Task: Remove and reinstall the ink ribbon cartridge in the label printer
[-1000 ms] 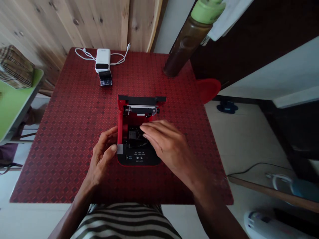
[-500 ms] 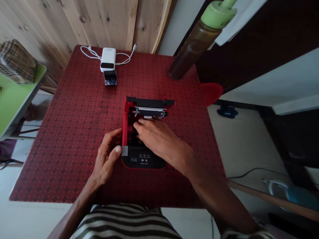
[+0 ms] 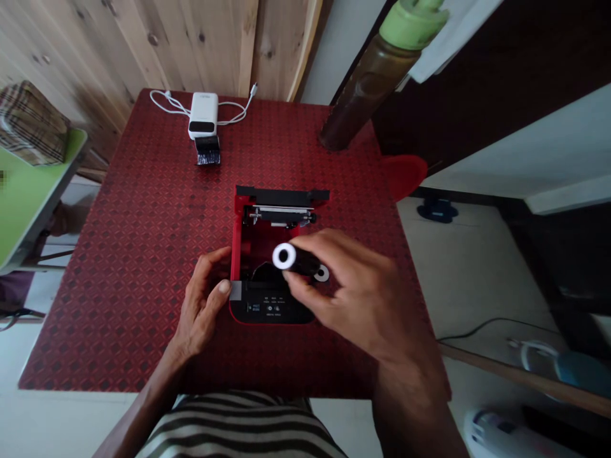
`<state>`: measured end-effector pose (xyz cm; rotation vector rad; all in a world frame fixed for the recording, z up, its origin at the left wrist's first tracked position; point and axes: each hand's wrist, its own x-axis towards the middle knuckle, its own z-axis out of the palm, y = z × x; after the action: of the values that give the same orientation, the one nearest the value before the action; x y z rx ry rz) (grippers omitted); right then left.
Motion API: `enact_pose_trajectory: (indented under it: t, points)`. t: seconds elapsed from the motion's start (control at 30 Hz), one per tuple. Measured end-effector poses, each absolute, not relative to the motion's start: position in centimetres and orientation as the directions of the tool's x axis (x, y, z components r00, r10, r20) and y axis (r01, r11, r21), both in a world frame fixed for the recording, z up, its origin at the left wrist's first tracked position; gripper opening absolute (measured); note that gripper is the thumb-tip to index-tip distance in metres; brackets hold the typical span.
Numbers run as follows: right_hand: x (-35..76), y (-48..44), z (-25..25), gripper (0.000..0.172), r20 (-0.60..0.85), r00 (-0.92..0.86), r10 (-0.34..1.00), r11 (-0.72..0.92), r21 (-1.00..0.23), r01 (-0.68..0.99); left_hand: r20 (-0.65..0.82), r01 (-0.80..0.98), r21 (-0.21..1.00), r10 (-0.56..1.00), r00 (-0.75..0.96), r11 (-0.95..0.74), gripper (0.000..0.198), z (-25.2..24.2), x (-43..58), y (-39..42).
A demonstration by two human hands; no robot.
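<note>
Right hand [image 3: 356, 283] pinching black roll [image 3: 306, 261] between thumb and fingers above opened red-black device [image 3: 262, 310]. Left hand [image 3: 200, 312] half-curled at device's left wall. Table [image 3: 124, 273] extends past device on all sides; bottle [image 3: 370, 92] stands near far right corner.

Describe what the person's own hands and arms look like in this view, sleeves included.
The left hand and right hand look ungloved and unadorned. Both forearms are bare where visible, with no sleeve showing. Dark-and-pale striped clothing covers the body.
</note>
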<state>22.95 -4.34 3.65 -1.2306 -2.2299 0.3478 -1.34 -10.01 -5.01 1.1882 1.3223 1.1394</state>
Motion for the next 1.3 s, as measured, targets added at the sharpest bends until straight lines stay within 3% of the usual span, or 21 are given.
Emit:
enact_pose_trajectory:
  t: [0.1, 0.2, 0.27, 0.33, 0.43, 0.6, 0.83, 1.03, 1.17, 1.3]
  points:
    - [26.7, -3.8, 2.5, 0.023, 0.371, -0.153, 0.916, 0.371, -0.638, 0.675, -0.071, 0.09, 0.993, 0.997, -0.041, 0.074, 0.058, -5.0, -1.4, -10.1]
    - [29.5, -1.7, -0.9, 0.033, 0.337, 0.266, 0.903, 0.159, -0.838, 0.522, -0.062, 0.107, 0.992, 0.997, -0.042, 0.066, 0.058, -4.9, -1.5, -10.0]
    - [30.1, 0.0, -3.6, 0.032, 0.336, 0.438, 0.834, 0.126, -0.888, 0.442, -0.062, 0.134, 0.989, 0.997, -0.051, 0.068, 0.06, -5.0, -1.5, -10.0]
    - [29.7, 1.3, -5.8, 0.032, 0.335, 0.494, 0.802, 0.091, -0.887, 0.453, -0.061, 0.155, 0.985, 0.996, -0.063, 0.07, 0.063, -5.0, -1.6, -10.0]
    - [28.2, 1.9, -7.6, 0.033, 0.309, 0.414, 0.856, 0.043, -0.841, 0.539, -0.054, 0.157, 0.986, 0.997, -0.058, 0.062, 0.064, -5.3, -1.7, -10.0]
    - [26.9, 1.2, -7.7, 0.031, 0.148, 0.076, 0.986, 0.08, -0.822, 0.564, -0.054, 0.153, 0.986, 0.997, -0.059, 0.062, 0.062, -5.5, -1.7, -10.0]
    - [27.6, 1.4, -6.9, 0.022, 0.039, -0.185, 0.982, 0.13, -0.852, 0.507, -0.057, 0.177, 0.982, 0.997, -0.052, 0.065, 0.064, -5.6, -1.9, -10.1]
    - [29.0, 0.4, -6.1, 0.038, 0.03, -0.213, 0.977, 0.13, -0.871, 0.474, -0.063, 0.178, 0.982, 0.997, -0.042, 0.069, 0.062, -5.8, -2.0, -10.2]
    - [31.2, -2.7, -5.0, 0.027, 0.059, -0.123, 0.991, 0.12, -0.802, 0.585, -0.048, 0.198, 0.979, 0.998, -0.05, 0.057, 0.065, -5.8, -2.1, -10.1]
    - [31.4, -6.5, -4.5, 0.032, -0.116, -0.118, 0.986, -0.03, -0.827, 0.561, -0.034, 0.202, 0.979, 0.999, -0.038, 0.041, 0.063, -5.8, -2.1, -10.1]
